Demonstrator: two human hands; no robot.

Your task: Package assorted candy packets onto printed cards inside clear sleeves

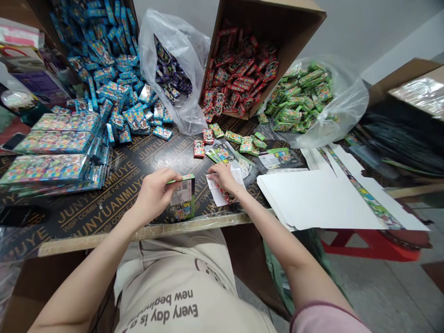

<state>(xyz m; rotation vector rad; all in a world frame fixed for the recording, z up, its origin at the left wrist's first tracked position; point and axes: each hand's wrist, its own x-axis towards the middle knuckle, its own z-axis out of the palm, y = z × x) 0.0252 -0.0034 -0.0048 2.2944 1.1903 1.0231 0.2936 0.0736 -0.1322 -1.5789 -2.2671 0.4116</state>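
Note:
My left hand [157, 192] is closed on the upper edge of a flat printed box [183, 201], black and green with a pale label, upright near the table's front edge. To its right, my right hand [224, 176] has its fingers bent together at the edge of a white folded card [217, 195]. A red printed patch shows on that card, partly hidden by the hand. Just beyond lie a green printed packet [222, 153], small red boxes [199, 149] and several small green boxes [246, 144].
Blue boxes [118, 99] heap at the back left beside stacked wrapped packs [45, 169]. A plastic bag [187, 111] holds purple boxes; a carton [294, 18] holds red ones. Green boxes [294, 99] fill another bag. White card sheets [312, 199] overhang the front edge at right.

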